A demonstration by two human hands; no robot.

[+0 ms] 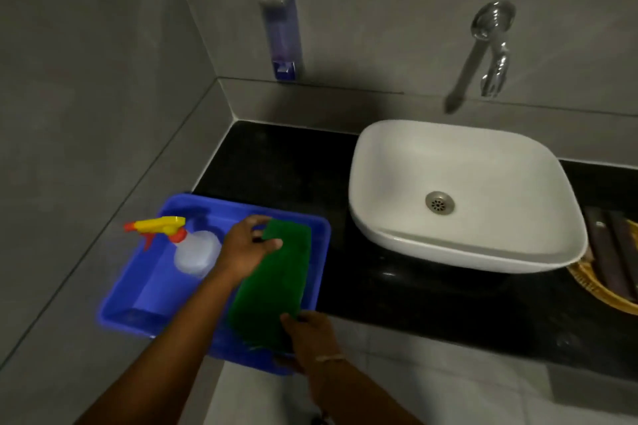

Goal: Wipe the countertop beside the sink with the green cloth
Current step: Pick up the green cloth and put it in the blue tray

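Your left hand pinches the far end of the folded green cloth and your right hand grips its near end, so its long axis runs straight away from you between them, over the blue plastic tray. The bare black stone table lies beyond and right of both hands, toward the white ceramic sink; your right hand looks nearer.

— What sort of room?
— A bathroom: white basin on a black counter, tap on the grey tiled wall above it, soap dispenser left of the tap.
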